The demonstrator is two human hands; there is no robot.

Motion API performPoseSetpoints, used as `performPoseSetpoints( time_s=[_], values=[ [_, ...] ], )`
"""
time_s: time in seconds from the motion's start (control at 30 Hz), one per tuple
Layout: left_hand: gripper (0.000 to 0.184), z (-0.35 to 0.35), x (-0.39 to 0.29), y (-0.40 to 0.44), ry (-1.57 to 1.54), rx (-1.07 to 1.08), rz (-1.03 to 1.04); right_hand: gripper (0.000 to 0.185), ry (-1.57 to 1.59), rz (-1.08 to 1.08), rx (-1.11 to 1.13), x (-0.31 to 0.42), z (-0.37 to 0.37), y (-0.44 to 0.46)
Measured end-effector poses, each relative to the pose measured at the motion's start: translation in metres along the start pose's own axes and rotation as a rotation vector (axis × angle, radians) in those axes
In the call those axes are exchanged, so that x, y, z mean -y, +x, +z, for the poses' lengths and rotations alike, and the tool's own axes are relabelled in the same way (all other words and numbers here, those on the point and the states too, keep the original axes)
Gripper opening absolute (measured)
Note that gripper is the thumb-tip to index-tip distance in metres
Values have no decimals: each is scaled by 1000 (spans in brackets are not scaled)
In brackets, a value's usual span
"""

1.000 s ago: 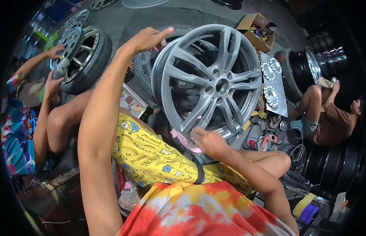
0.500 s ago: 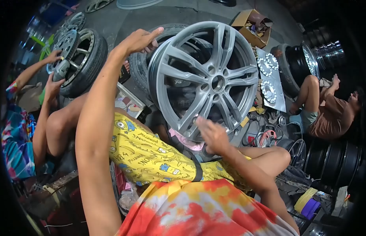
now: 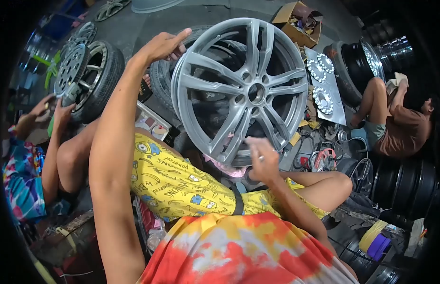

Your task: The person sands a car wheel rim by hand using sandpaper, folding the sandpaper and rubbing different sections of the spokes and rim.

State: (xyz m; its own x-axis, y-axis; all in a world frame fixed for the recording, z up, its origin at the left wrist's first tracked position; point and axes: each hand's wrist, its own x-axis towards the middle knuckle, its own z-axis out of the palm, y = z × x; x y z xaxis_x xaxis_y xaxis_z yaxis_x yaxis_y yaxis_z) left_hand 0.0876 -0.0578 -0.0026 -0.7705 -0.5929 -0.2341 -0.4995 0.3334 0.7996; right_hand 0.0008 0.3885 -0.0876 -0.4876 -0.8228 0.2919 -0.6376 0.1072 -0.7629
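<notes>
A grey alloy wheel rim (image 3: 254, 93) with paired spokes stands tilted before me, its face turned toward me. My left hand (image 3: 170, 46) is closed on its upper left edge, thumb stretched along it and the other fingers curled behind. By the lower spokes is my right hand (image 3: 263, 161), slightly blurred, its fingers stretched toward the metal and the thumb apart. Nothing shows clearly in that hand, and whether the fingertips touch the spoke cannot be told. A pink cloth (image 3: 227, 168) lies beneath the rim's lower edge.
A tyre (image 3: 161, 85) lies behind the rim. Left, a co-worker's hands (image 3: 59, 111) are at another wheel (image 3: 71, 71). Right, a seated person (image 3: 404, 128) holds a pale cloth. A cardboard box (image 3: 295, 23), a panel with round metal pieces (image 3: 334, 111) and a red power tool (image 3: 324, 161) lie around.
The rim has shifted slightly left and up in view, my left hand staying on its edge. My right hand has moved a little right. The left co-worker's upper hand has come away from their wheel.
</notes>
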Motion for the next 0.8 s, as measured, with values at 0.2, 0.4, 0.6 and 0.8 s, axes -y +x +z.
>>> performPoseSetpoints(
  time_s=[0.2, 0.4, 0.6, 0.8],
  values=[
    [77, -2, -9, -7, 17, -7, -30, 23, 429, 623, 87, -23, -10, -6],
    [78, -3, -4, -4, 59, -32, -37, 16, 749, 731, 133, -20, 1, -14],
    [79, -3, -4, -4, 57, -18, -38, 19, 711, 760, 131, -22, -1, -14],
    [80, -4, -1, -4, 63, -6, -40, 19, 487, 724, 274, -26, -8, -20]
  ],
)
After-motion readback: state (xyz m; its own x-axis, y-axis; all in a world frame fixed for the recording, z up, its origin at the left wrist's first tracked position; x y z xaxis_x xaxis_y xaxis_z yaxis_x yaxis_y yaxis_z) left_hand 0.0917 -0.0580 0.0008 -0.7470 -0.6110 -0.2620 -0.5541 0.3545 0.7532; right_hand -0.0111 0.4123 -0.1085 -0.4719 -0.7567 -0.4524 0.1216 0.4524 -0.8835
